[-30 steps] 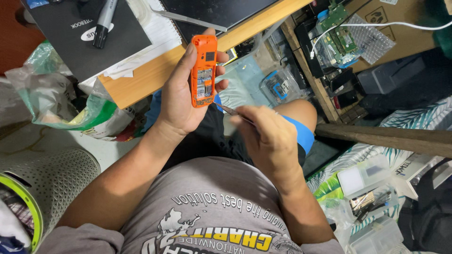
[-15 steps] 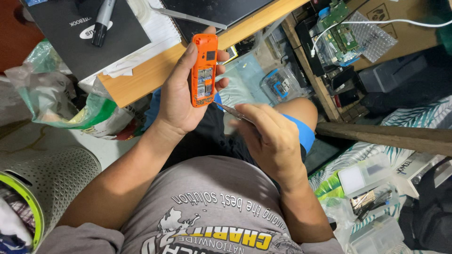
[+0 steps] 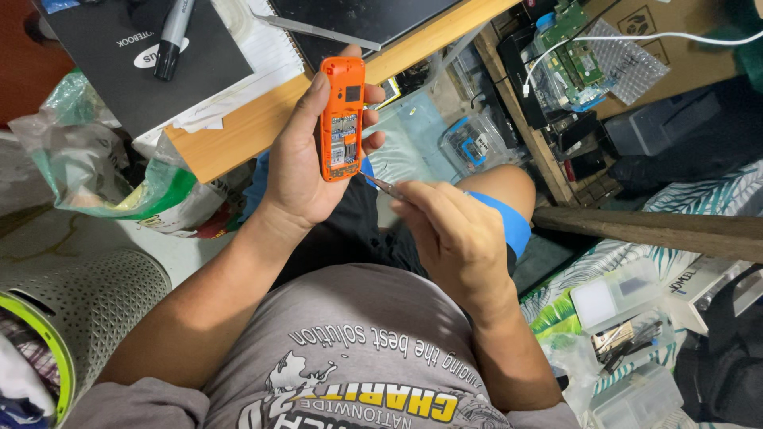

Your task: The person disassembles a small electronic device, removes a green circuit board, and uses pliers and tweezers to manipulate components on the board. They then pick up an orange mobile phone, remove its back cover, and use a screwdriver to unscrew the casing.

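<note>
the left hand [image 3: 306,159] is wrapped around an orange phone [image 3: 342,117], a small slim plastic bar with rounded corners. its back cover is off, so the open bay shows metal slots and contacts. the phone stands nearly upright, held above the lap, just in front of the edge of the wooden surface [image 3: 254,127]. the thumb lies along its left side and the fingertips curl round its right side, so the hand is clamped on it.

the right hand [image 3: 457,234] is closed in a pinch on a thin metal tool [image 3: 384,186], with fingers bunched together. the tool's tip points up and left, ending just below the phone's lower edge; whether it touches the phone cannot be told.

on the surface lie a black matte notebook [image 3: 119,56], a marker [image 3: 173,36] resting on it, white papers [image 3: 262,56] and a long metal strip [image 3: 322,32]. a crinkled green and clear plastic bag [image 3: 103,175] hangs off the surface's left corner. a pale perforated basket [image 3: 87,310] with a lime rim stands lower left. clear plastic boxes [image 3: 477,143] sit past the knee, and green circuit boards [image 3: 572,56] lie on a crowded shelf at upper right. a rough wooden bar [image 3: 652,226] runs along the right. open room is tight: only the gap over the lap between both hands is free.
</note>
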